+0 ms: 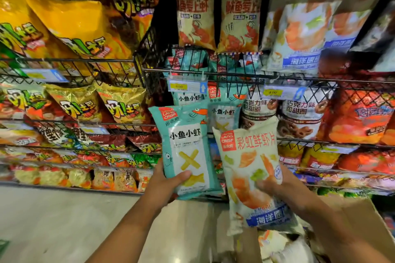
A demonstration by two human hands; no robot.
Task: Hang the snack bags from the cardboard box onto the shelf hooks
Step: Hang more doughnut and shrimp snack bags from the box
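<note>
Teal bag [185,147] upright, left hand [167,184]; cream bag [250,162] aslant, apparently in right hand [277,188].

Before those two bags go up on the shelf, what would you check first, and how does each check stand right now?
1. Left hand grips the teal bag: ok, thumb across its lower front.
2. Right hand holds the cream prawn bag: ok, though the hand is blurred.
3. Matching teal bags on the shelf: ok, just behind the held one.
4. Matching cream bags on the shelf: ok, upper right.
5. A free hook for either bag: cannot tell, the packs hide the hooks.
6. Cardboard box within reach: ok, beside the right arm.
</note>
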